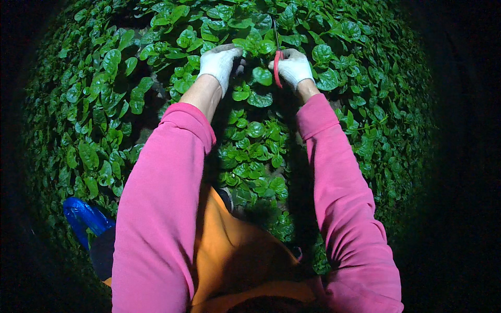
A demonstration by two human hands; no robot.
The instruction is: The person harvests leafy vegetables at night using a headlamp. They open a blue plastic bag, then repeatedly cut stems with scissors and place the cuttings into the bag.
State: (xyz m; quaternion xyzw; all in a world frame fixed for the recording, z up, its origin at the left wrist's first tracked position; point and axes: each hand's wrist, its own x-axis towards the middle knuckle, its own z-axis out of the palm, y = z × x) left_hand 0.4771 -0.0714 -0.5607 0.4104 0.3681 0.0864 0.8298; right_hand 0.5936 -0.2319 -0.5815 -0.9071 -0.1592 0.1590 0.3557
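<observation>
My right hand (294, 66), in a white knit glove, holds a pair of scissors (278, 68) with red handles. The dark blades point away from me into the foliage, and leaves partly hide their tips. My left hand (221, 62) wears a matching glove with greyish fingers. Its fingers curl at the left side of a leafy green shoot (254, 45) standing between my two hands. Whether they pinch a stem is hidden. Just below, between my wrists, a single rounded leaf (262, 76) catches the light.
Low plants with broad glossy leaves (111, 62) spread all around, with dark soil showing in gaps. More low plants (254, 148) grow between my forearms. At lower left is a shiny blue plastic item (86, 217). Orange cloth (235, 242) covers my front, with part of a shoe (227, 198) beside it.
</observation>
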